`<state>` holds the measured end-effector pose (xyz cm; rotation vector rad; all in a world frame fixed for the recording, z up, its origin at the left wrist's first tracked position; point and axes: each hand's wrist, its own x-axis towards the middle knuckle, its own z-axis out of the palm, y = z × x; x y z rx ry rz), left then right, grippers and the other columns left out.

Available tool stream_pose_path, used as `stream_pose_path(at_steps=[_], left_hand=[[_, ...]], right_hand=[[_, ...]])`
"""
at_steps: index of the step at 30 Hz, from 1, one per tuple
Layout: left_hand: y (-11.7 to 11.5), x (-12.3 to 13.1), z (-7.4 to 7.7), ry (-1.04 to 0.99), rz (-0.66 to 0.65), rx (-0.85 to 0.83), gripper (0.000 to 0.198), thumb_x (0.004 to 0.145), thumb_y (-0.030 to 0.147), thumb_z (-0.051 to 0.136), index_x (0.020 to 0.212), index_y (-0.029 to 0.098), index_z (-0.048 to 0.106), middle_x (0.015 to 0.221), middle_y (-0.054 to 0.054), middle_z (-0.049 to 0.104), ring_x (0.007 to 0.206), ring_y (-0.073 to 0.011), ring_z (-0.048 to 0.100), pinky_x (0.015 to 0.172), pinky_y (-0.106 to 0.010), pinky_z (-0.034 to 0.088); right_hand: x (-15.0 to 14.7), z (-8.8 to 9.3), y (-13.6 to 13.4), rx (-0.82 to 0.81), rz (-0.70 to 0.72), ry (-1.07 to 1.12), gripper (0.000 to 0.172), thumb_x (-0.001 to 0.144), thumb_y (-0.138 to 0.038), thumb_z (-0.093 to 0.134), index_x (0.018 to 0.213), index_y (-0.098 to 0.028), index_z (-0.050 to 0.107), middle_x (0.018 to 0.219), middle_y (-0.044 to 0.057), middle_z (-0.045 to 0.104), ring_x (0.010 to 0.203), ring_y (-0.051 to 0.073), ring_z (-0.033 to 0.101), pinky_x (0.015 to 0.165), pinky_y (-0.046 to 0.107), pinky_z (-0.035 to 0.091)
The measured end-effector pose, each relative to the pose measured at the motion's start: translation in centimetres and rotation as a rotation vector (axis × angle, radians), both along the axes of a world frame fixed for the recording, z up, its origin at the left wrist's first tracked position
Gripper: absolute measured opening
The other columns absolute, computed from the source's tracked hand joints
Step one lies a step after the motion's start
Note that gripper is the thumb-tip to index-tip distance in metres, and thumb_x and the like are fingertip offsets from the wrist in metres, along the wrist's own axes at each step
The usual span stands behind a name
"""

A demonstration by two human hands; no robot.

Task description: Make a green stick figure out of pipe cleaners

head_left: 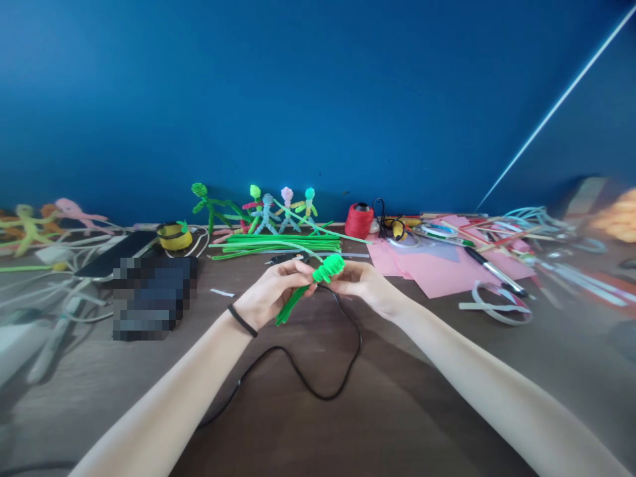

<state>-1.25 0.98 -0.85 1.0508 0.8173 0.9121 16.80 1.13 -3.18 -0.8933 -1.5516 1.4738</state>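
A bright green pipe-cleaner figure (328, 267) is held over the middle of the table, its wound top tilted up to the right and its straight stems hanging down to the left. My left hand (284, 286), with a dark band at the wrist, pinches it just below the wound part. The fingers of my right hand (355, 285) are closed against its right side. A pale green pipe cleaner arcs from the figure toward the left. Behind my hands lies a bundle of green pipe cleaners (278, 246). My fingers hide part of the figure's middle.
Several finished pipe-cleaner figures (267, 213) stand against the blue wall. A red thread spool (358, 221), pink paper sheets (437, 271) and a pen (497, 271) lie right. At left are a yellow tape roll (173, 237) and a dark phone (116, 253). A black cable (318, 396) runs beneath my hands.
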Motion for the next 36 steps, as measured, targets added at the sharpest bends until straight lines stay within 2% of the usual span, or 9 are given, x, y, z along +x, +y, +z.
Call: stream_pose_path(at_steps=[8,17,28,36], left_hand=[[-0.1,-0.4,0.0,-0.007,-0.179,-0.017,0.005,0.062,0.013,0.064,0.063,0.012,0.059,0.053,0.001,0.058,0.049,-0.0069,0.052,0.050,-0.018,0.039],[-0.6,-0.3,0.1,-0.019,-0.346,-0.068,0.009,0.059,0.014,0.067,0.064,0.012,0.060,0.054,-0.001,0.059,0.049,-0.0085,0.053,0.049,-0.019,0.038],[-1.1,-0.1,0.8,0.252,-0.350,-0.067,0.012,0.055,0.014,0.069,0.063,0.012,0.060,0.053,-0.001,0.060,0.047,-0.0093,0.055,0.051,-0.022,0.043],[-1.1,0.1,0.5,0.477,-0.347,0.046,0.007,0.054,0.012,0.062,0.061,0.012,0.061,0.053,-0.001,0.061,0.049,-0.0104,0.056,0.054,-0.023,0.044]], right_hand=[[0.4,-0.4,0.1,-0.023,0.152,0.040,0.018,0.067,-0.028,0.066,0.079,-0.015,0.059,0.062,-0.003,0.048,0.053,0.005,0.039,0.048,0.020,0.028],[0.9,-0.7,0.2,-0.092,0.291,0.048,0.015,0.062,-0.021,0.067,0.065,-0.012,0.056,0.061,-0.003,0.050,0.055,0.006,0.044,0.052,0.020,0.033],[0.7,0.0,-0.2,-0.078,0.305,-0.087,0.010,0.066,-0.021,0.060,0.070,-0.012,0.059,0.066,-0.002,0.057,0.058,0.007,0.049,0.057,0.019,0.037],[0.5,-0.1,0.0,0.001,0.295,-0.219,0.007,0.066,-0.019,0.060,0.068,-0.012,0.059,0.067,-0.001,0.059,0.063,0.009,0.052,0.064,0.022,0.040]])
